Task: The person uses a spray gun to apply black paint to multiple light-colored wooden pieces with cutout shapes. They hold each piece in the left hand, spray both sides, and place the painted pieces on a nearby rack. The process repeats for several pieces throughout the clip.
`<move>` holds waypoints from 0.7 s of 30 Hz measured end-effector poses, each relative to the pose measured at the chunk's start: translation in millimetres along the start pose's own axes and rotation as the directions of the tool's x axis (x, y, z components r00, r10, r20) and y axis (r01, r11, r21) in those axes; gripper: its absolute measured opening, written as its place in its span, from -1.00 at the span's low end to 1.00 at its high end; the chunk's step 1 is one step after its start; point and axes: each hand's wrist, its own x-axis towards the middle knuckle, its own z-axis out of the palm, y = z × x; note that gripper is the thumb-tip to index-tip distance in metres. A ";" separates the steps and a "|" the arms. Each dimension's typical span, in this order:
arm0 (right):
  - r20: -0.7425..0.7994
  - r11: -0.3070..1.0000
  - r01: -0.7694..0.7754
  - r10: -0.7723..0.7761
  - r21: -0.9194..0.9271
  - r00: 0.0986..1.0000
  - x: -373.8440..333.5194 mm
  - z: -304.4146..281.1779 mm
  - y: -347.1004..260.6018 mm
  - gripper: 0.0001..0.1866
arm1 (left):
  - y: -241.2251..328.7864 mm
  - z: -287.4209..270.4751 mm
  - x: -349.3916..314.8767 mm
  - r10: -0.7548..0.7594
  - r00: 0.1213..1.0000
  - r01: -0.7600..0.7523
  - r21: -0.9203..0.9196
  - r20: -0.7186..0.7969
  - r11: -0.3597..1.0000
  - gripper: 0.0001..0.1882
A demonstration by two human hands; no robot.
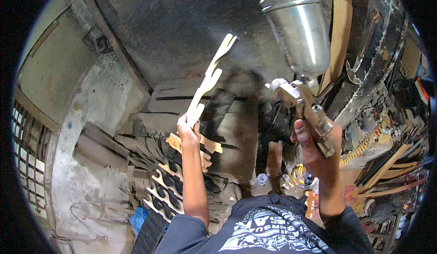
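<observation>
My left hand (pixel 188 131) is closed round the lower end of a pale, hook-pronged wooden piece (pixel 203 88), which is held up at a slant. In my right hand (pixel 316 151) is a metal spray gun (pixel 298 98), gripped by its handle, with a large silver cup (pixel 301 35) on top. The nozzle points left toward the wooden piece, apart from it. A thin mist shows between the two. My fingers hide part of the handle and the wood's lower end. Whether my finger presses the trigger cannot be made out.
Several similar pronged wooden pieces (pixel 165 188) lie at lower left by a dark board (pixel 152 233). A yellow coiled hose (pixel 359 150) runs at right, near stacked wood strips (pixel 387 167). Dark, stained boards (pixel 191 94) stand ahead; a barred window (pixel 29 151) is far left.
</observation>
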 end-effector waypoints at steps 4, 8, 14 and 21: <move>0.094 0.996 -0.042 0.034 0.084 0.995 -9.6 8.8 -1.6 -0.88 | -9.4 17.3 13.0 0.024 0.989 -0.020 0.031 -0.148 0.999 -0.71; 0.088 0.997 -0.008 0.001 0.071 0.996 -11.3 6.3 -2.8 -0.89 | -8.0 23.3 22.0 0.046 0.990 -0.039 0.050 -0.130 0.998 -0.74; 0.078 1.000 0.016 -0.017 0.005 0.997 -6.7 -10.3 -7.1 -0.79 | 0.8 4.8 24.4 0.115 0.993 -0.112 0.097 -0.025 0.989 -0.80; 0.198 0.978 -0.166 0.139 0.128 0.970 -20.8 -9.8 -13.9 -0.87 | 0.6 -1.5 32.1 0.077 0.997 -0.078 0.036 0.008 0.996 -0.79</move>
